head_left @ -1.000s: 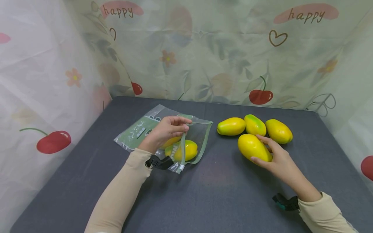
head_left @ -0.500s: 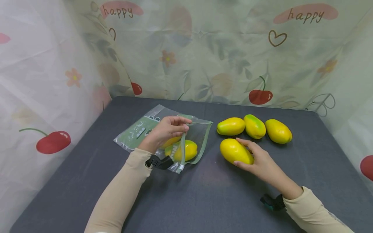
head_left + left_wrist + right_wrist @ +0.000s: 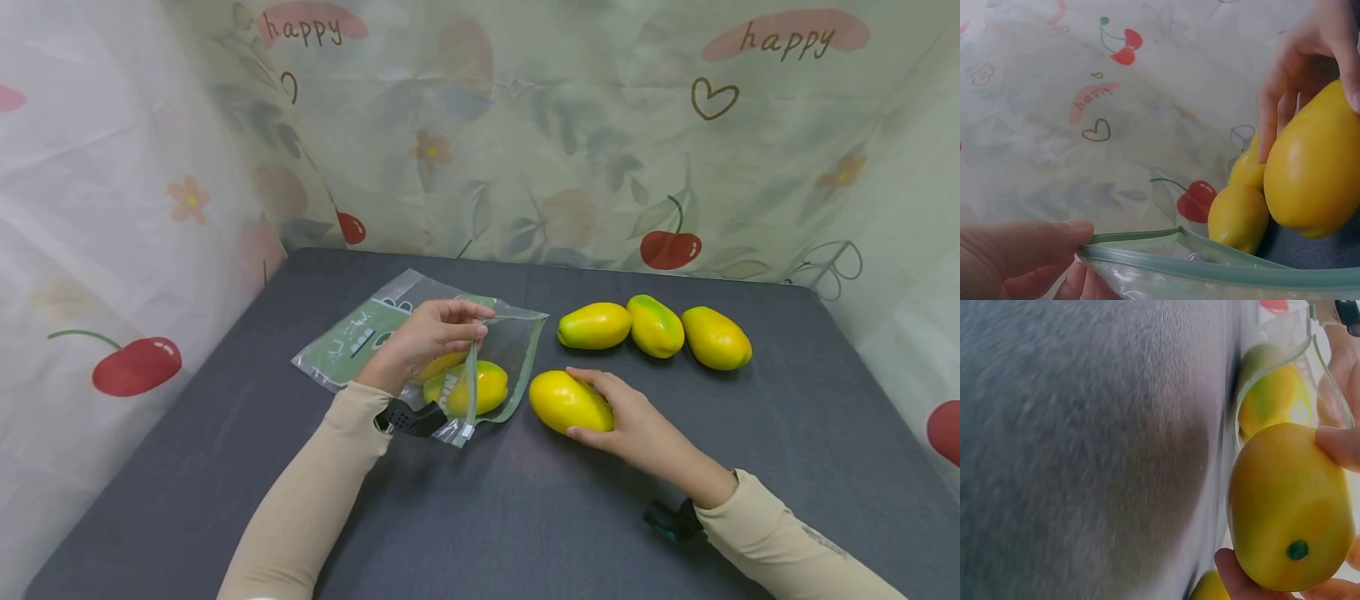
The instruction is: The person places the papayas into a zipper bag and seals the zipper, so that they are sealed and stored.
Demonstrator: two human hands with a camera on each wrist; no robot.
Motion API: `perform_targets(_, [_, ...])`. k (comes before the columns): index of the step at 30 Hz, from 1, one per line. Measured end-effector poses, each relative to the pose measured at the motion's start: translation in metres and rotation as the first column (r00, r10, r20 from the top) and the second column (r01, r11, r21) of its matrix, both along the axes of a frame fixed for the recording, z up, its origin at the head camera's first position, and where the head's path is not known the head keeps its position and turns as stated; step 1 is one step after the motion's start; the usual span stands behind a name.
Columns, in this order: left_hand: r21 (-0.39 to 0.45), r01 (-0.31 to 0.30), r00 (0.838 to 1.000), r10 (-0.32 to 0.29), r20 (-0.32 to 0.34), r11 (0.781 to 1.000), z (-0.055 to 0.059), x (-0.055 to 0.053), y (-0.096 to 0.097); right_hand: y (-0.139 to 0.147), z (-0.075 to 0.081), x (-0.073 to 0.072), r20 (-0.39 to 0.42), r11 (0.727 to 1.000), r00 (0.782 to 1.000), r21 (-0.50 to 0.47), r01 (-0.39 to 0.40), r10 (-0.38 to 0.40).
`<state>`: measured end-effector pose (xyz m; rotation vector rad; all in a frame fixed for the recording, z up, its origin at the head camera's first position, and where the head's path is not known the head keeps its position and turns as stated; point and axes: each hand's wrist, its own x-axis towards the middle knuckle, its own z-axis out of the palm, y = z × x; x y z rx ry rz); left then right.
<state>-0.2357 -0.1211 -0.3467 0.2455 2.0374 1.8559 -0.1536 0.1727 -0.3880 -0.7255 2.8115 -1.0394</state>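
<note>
My left hand (image 3: 426,340) pinches the upper edge of a clear and green zip bag (image 3: 347,343), and its mouth gapes toward the right. Yellow-green mangoes (image 3: 489,388) lie inside, partly covered by the hand and the printed plastic. Just right of the bag's mouth, my right hand (image 3: 637,429) grips a yellow mango (image 3: 568,403), thumb on the near side and fingers on the far side. The right wrist view shows that mango's green stem end (image 3: 1297,550), with the open bag (image 3: 1239,419) right behind it. In the left wrist view the bag's rim (image 3: 1210,269) spreads away from the pinching fingers.
Three more mangoes lie in a row at the back right: one at the left (image 3: 595,326), a greener one in the middle (image 3: 656,327) and one at the right (image 3: 717,338). A dark grey cloth (image 3: 480,533) covers the table. Printed curtains (image 3: 517,133) enclose the back and sides.
My right hand has carried the mango leftward and slightly nearer, from in front of the row to beside the bag's mouth. The left hand and the bag have stayed still.
</note>
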Motion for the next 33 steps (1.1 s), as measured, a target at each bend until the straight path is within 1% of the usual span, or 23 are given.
perform_targets(5, [-0.005, -0.004, 1.000, 0.004, 0.002, 1.000, 0.000, -0.001, 0.000, -0.011, -0.004, -0.001, 0.002, 1.000, 1.000, 0.003, -0.029, 0.029])
perform_targets(12, [-0.019, -0.011, 1.000, 0.011, 0.001, 1.000, 0.000, -0.001, 0.000, -0.024, -0.008, -0.004, -0.013, 0.998, 0.998, -0.020, -0.062, 0.062])
perform_targets(17, [-0.014, -0.007, 1.000, 0.007, 0.000, 1.000, 0.000, -0.001, 0.000, -0.031, -0.008, -0.007, -0.005, 0.999, 0.999, -0.019, -0.044, 0.044])
perform_targets(20, [-0.017, -0.003, 1.000, 0.003, -0.004, 1.000, 0.000, 0.000, 0.000, -0.035, -0.008, -0.011, -0.001, 0.999, 1.000, -0.017, -0.027, 0.027])
perform_targets(24, [-0.023, -0.001, 1.000, 0.001, -0.007, 1.000, 0.001, 0.000, 0.000, -0.039, -0.009, -0.018, -0.014, 1.000, 1.000, -0.016, -0.019, 0.019])
perform_targets(29, [-0.014, -0.001, 1.000, 0.001, -0.007, 1.000, 0.002, 0.000, 0.002, -0.043, -0.010, -0.023, -0.042, 0.998, 0.998, -0.027, -0.048, 0.047])
perform_targets(33, [-0.012, 0.003, 1.000, -0.004, -0.016, 1.000, 0.003, -0.001, 0.003, -0.045, -0.010, -0.026, -0.025, 0.996, 0.997, -0.034, -0.078, 0.077])
